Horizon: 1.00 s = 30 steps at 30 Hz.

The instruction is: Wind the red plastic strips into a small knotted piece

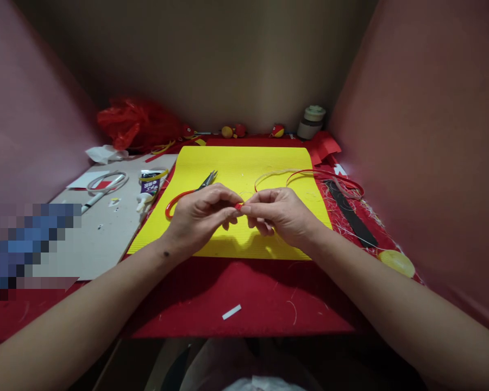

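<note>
Over the yellow ribbed mat [244,163], my left hand [206,212] and my right hand [281,214] meet fingertip to fingertip. Both are closed in a pinch on a small red piece [238,206], mostly covered by the fingers. Thin red and pale strips [309,171] loop out behind my right hand toward the right edge of the mat; whether they join the red piece I cannot tell. Orange-handled scissors [179,202] lie just behind my left hand, blades pointing away and slightly right, handle partly hidden.
On a grey board [114,228] at left lie a purple tube [150,182], a white-capped bottle [145,202] and a coiled clear tube [106,182]. Small red-yellow balls [277,131], a red plastic bag [136,122] and a jar [311,122] line the back. A black strip [350,214] lies right.
</note>
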Each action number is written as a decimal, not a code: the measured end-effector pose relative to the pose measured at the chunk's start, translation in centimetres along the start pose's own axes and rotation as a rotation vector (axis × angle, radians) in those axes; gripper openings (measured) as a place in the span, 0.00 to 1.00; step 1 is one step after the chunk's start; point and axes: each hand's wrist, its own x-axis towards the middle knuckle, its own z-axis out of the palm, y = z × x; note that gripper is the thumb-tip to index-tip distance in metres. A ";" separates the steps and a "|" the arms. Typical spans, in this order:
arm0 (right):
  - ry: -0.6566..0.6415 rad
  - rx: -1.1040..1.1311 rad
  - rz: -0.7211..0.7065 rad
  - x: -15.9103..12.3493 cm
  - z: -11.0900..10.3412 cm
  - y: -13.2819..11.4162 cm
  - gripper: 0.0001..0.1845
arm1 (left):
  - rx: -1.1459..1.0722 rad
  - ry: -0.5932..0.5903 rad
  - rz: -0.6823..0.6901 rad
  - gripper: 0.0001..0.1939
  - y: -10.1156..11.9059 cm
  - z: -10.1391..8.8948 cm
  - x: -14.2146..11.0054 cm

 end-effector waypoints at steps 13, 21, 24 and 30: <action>0.074 -0.135 0.044 0.0 0.4 -0.2 0.12 | 0.510 0.000 0.304 0.06 -1.0 -0.3 -0.1; -0.009 0.048 -0.013 0.0 0.1 0.1 0.11 | -0.092 0.035 -0.046 0.01 0.3 0.1 -0.1; -0.073 0.108 0.012 0.2 -0.2 0.1 0.11 | -0.185 0.080 -0.080 0.02 0.3 0.2 -0.1; 0.039 -0.078 0.095 0.1 0.0 -0.3 0.12 | 0.375 -0.020 0.251 0.04 -0.8 -0.3 0.0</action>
